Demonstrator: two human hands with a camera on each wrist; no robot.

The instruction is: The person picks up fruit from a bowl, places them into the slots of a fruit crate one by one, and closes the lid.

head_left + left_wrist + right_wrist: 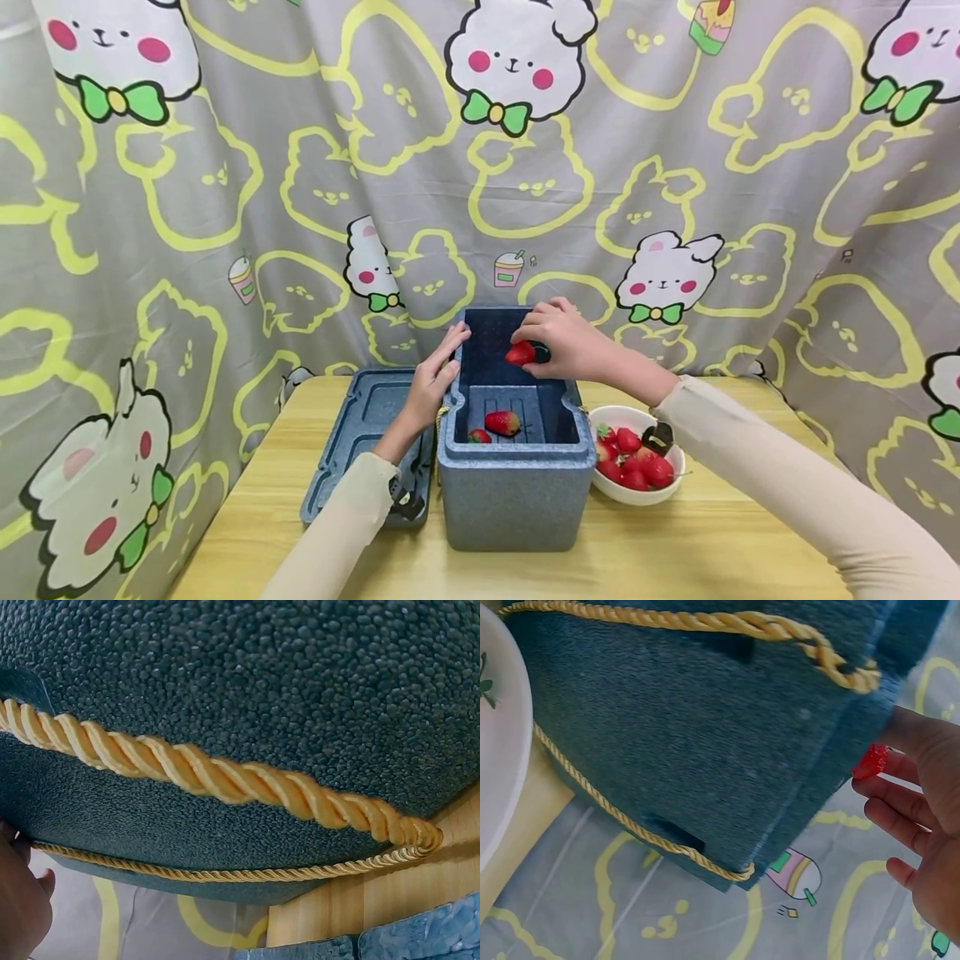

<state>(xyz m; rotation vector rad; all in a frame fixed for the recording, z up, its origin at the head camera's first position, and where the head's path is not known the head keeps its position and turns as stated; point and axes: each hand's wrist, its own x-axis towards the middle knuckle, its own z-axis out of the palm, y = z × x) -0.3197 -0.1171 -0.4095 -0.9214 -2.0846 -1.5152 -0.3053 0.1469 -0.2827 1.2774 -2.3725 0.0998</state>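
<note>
One strawberry (pixel 519 353) is pinched between the thumb and fingers of the right hand (pixel 562 337), which is over the right side of an open blue-grey box (pixel 517 504), toward its far right corner. How far the fruit sits below or above the rim is hard to tell. The left hand (pixel 432 379) rests on the box's left rim near the far left corner, its fingers extended along the edge and clasping nothing. The two hands are apart, on either side of the opening.

Two more strawberries lie on the box's grooved floor near its front wall: a larger one (pixel 502 422) on its side, and another (pixel 478 436) in the near left corner, partly hidden by the rim. A yellow twisted rope (pixel 225 780) runs along the box's outer side.

The box stands roughly midway between the left and right edges of the wooden worktop (pixel 675 550). Between it and the left edge lies a matching lid (pixel 378 408), partly covered by the left arm. On the right, just beside the box, a white bowl (pixel 637 497) holds a heap of strawberries (pixel 633 462). Both sleeves are pale. Beyond the worktop's far edge hangs a grey curtain (pixel 532 196) with rabbit prints and yellow outlines.
</note>
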